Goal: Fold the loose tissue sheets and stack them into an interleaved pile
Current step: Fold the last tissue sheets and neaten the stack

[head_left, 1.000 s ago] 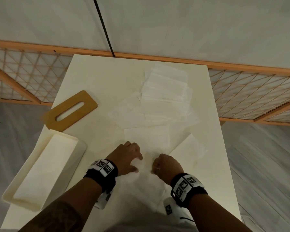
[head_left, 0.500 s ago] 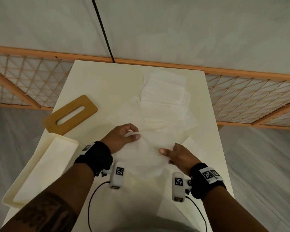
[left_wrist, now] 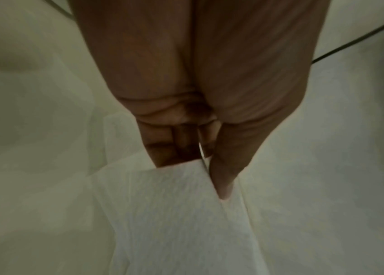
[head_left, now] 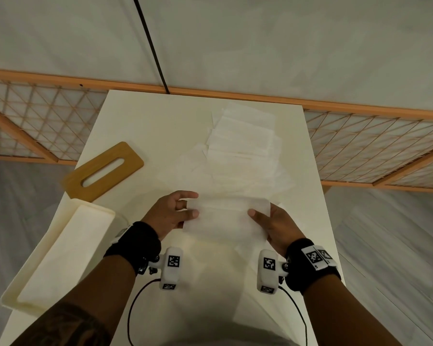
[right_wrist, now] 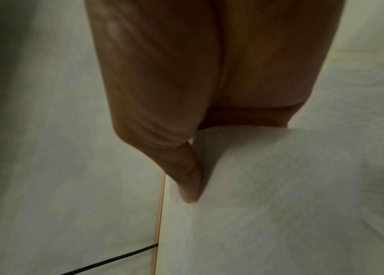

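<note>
Both hands hold one white tissue sheet (head_left: 225,218) stretched between them above the near middle of the table. My left hand (head_left: 171,212) pinches its left edge between thumb and fingers. The left wrist view shows that thumb lying on the tissue sheet (left_wrist: 181,214). My right hand (head_left: 273,224) pinches the right edge, thumb on top and fingers hidden under the tissue sheet (right_wrist: 292,195). Beyond it, a spread of loose and folded tissues (head_left: 245,148) covers the far middle of the table.
A wooden lid with a slot (head_left: 103,169) lies at the left. A cream tissue box (head_left: 58,255) sits at the near left edge. The cream table (head_left: 145,126) stands against an orange-framed lattice screen (head_left: 375,146). Camera cables hang under my wrists.
A second ago both hands were on a sheet at the near edge of the table. They have since turned, spread apart and lifted one sheet, which now hangs taut between them.
</note>
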Action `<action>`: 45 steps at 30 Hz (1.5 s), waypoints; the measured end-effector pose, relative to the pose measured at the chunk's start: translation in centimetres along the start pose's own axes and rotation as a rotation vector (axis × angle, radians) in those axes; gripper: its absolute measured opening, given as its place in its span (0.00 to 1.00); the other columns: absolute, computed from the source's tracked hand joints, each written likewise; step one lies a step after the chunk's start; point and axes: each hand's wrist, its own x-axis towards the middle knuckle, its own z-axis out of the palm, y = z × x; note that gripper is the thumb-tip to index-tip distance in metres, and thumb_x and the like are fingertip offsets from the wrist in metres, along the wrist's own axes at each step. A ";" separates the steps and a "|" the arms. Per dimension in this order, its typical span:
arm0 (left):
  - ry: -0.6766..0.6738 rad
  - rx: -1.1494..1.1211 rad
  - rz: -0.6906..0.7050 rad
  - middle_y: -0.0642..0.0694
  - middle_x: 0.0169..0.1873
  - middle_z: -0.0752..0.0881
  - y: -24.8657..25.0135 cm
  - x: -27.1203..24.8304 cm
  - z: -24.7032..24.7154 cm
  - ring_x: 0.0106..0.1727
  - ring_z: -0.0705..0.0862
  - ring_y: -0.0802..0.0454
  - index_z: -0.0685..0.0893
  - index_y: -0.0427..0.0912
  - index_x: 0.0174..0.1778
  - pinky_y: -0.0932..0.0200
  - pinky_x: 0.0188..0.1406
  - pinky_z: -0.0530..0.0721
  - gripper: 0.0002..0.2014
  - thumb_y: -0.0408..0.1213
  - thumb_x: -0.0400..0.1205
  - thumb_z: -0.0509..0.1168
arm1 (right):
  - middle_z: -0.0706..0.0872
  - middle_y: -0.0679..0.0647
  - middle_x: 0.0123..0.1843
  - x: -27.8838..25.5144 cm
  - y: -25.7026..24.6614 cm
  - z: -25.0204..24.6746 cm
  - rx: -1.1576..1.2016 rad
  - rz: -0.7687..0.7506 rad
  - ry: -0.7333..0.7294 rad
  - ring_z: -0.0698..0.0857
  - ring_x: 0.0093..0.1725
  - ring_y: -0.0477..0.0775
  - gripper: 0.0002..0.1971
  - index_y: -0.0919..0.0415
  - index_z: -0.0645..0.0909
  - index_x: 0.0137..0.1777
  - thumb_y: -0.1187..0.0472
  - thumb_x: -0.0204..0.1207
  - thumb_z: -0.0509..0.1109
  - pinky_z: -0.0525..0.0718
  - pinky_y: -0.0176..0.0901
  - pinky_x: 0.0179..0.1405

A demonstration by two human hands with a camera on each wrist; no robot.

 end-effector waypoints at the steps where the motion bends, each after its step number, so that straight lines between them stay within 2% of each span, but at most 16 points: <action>1: 0.019 0.035 0.017 0.42 0.50 0.93 0.1 0.0 0.0 0.50 0.91 0.46 0.85 0.45 0.64 0.56 0.42 0.87 0.20 0.28 0.77 0.76 | 0.91 0.64 0.60 0.1 -0.1 -0.1 -0.025 -0.011 -0.004 0.90 0.60 0.68 0.14 0.64 0.84 0.67 0.64 0.82 0.72 0.87 0.63 0.62; 4: 0.057 0.041 0.023 0.39 0.51 0.92 0.3 0.0 -0.4 0.51 0.90 0.43 0.88 0.42 0.59 0.55 0.43 0.88 0.14 0.25 0.79 0.73 | 0.92 0.64 0.56 0.2 -0.6 0.0 -0.110 -0.030 -0.005 0.91 0.55 0.64 0.11 0.64 0.87 0.62 0.67 0.82 0.72 0.89 0.59 0.56; 8: 0.041 -0.010 0.068 0.45 0.57 0.91 0.1 -0.4 -0.8 0.53 0.90 0.45 0.85 0.48 0.66 0.53 0.44 0.88 0.22 0.20 0.81 0.68 | 0.93 0.63 0.52 0.0 -1.4 0.1 -0.167 -0.032 -0.023 0.93 0.49 0.60 0.11 0.64 0.89 0.59 0.71 0.80 0.72 0.90 0.46 0.44; 10: 0.041 -0.049 0.091 0.42 0.57 0.91 -0.4 -0.5 -0.7 0.53 0.90 0.45 0.83 0.51 0.69 0.51 0.46 0.89 0.26 0.19 0.81 0.66 | 0.93 0.65 0.52 0.0 -1.3 -0.1 -0.179 -0.030 -0.032 0.93 0.49 0.62 0.11 0.62 0.91 0.58 0.71 0.80 0.72 0.91 0.49 0.47; 13: 0.085 -0.081 0.106 0.38 0.47 0.90 -1.2 -0.3 -0.7 0.49 0.89 0.44 0.84 0.54 0.69 0.48 0.49 0.89 0.29 0.19 0.78 0.70 | 0.93 0.65 0.53 0.1 -0.8 -0.3 -0.199 -0.012 -0.058 0.92 0.52 0.67 0.10 0.61 0.92 0.54 0.70 0.81 0.70 0.90 0.57 0.55; 15: 0.119 -0.085 0.109 0.38 0.45 0.90 -1.4 -0.2 -0.7 0.47 0.88 0.46 0.85 0.52 0.67 0.49 0.44 0.89 0.28 0.20 0.77 0.72 | 0.93 0.61 0.48 0.2 -0.6 -0.6 -0.165 0.018 -0.060 0.90 0.46 0.66 0.15 0.60 0.92 0.45 0.75 0.81 0.66 0.90 0.52 0.49; 17: 0.123 -0.080 0.105 0.36 0.45 0.89 -1.5 -0.1 -0.8 0.47 0.87 0.45 0.86 0.50 0.65 0.49 0.43 0.89 0.25 0.19 0.78 0.69 | 0.90 0.57 0.38 0.1 -0.7 -0.7 -0.117 0.047 -0.043 0.84 0.34 0.57 0.19 0.62 0.87 0.41 0.79 0.82 0.59 0.88 0.42 0.37; 19: 0.108 -0.071 0.082 0.39 0.43 0.89 -1.5 0.0 -1.0 0.46 0.86 0.44 0.87 0.45 0.62 0.49 0.43 0.86 0.25 0.15 0.79 0.60 | 0.90 0.56 0.39 0.1 -0.8 -0.7 -0.078 0.078 -0.035 0.83 0.29 0.51 0.18 0.65 0.85 0.45 0.78 0.84 0.54 0.85 0.39 0.32; 23: 0.061 -0.152 0.035 0.37 0.41 0.89 -1.4 0.1 -1.2 0.44 0.86 0.43 0.86 0.36 0.58 0.54 0.39 0.83 0.23 0.17 0.78 0.50 | 0.91 0.59 0.54 0.5 -0.4 -1.0 0.036 0.145 0.041 0.90 0.42 0.57 0.17 0.59 0.86 0.61 0.64 0.90 0.55 0.86 0.46 0.38; 26: 0.058 -0.187 0.017 0.35 0.40 0.89 -1.5 0.0 -0.8 0.44 0.87 0.42 0.86 0.34 0.56 0.51 0.44 0.83 0.15 0.27 0.87 0.54 | 0.92 0.58 0.56 0.6 0.4 -1.0 0.088 0.217 0.094 0.91 0.50 0.60 0.17 0.52 0.84 0.64 0.44 0.86 0.64 0.89 0.55 0.50; 27: 0.082 -0.136 0.020 0.36 0.40 0.90 -1.7 -0.2 -0.6 0.44 0.87 0.44 0.87 0.35 0.55 0.50 0.46 0.83 0.12 0.31 0.88 0.58 | 0.92 0.57 0.56 0.5 0.8 -1.0 0.037 0.225 0.086 0.91 0.51 0.60 0.17 0.52 0.83 0.66 0.44 0.83 0.70 0.89 0.55 0.51; 29: 0.134 0.071 0.051 0.42 0.41 0.91 -2.6 -0.3 -0.4 0.43 0.88 0.51 0.89 0.40 0.53 0.55 0.43 0.84 0.05 0.33 0.83 0.70 | 0.92 0.57 0.55 0.3 1.9 -1.2 -0.078 0.232 0.058 0.92 0.50 0.56 0.21 0.55 0.79 0.69 0.58 0.78 0.78 0.89 0.49 0.46; 32: 0.162 0.340 0.055 0.50 0.46 0.87 -4.5 -0.4 -0.7 0.42 0.86 0.54 0.89 0.50 0.52 0.67 0.42 0.82 0.15 0.30 0.73 0.80 | 0.91 0.60 0.51 0.0 3.7 -1.1 -0.166 0.279 0.049 0.92 0.46 0.55 0.23 0.64 0.79 0.69 0.74 0.75 0.77 0.89 0.43 0.38; 37: 0.134 0.456 -0.043 0.54 0.55 0.84 -6.1 -1.2 -0.7 0.47 0.84 0.52 0.84 0.55 0.56 0.68 0.43 0.81 0.26 0.33 0.66 0.85 | 0.90 0.63 0.52 0.0 5.5 -1.4 -0.304 0.313 0.073 0.91 0.47 0.60 0.20 0.69 0.79 0.65 0.77 0.74 0.77 0.90 0.47 0.36; 41: 0.177 0.490 -0.012 0.57 0.57 0.84 -5.4 -0.9 -0.7 0.46 0.84 0.54 0.84 0.55 0.57 0.69 0.41 0.80 0.26 0.34 0.67 0.85 | 0.92 0.58 0.47 1.1 5.3 -1.0 -0.507 0.192 0.147 0.92 0.47 0.62 0.17 0.62 0.82 0.58 0.71 0.71 0.80 0.91 0.60 0.51; 45: 0.264 0.527 0.085 0.56 0.56 0.83 -3.7 1.6 -0.5 0.43 0.81 0.57 0.84 0.52 0.60 0.74 0.38 0.76 0.24 0.33 0.70 0.82 | 0.88 0.49 0.43 3.5 2.8 0.2 -0.636 0.055 0.235 0.89 0.46 0.56 0.15 0.55 0.80 0.56 0.66 0.73 0.80 0.86 0.47 0.49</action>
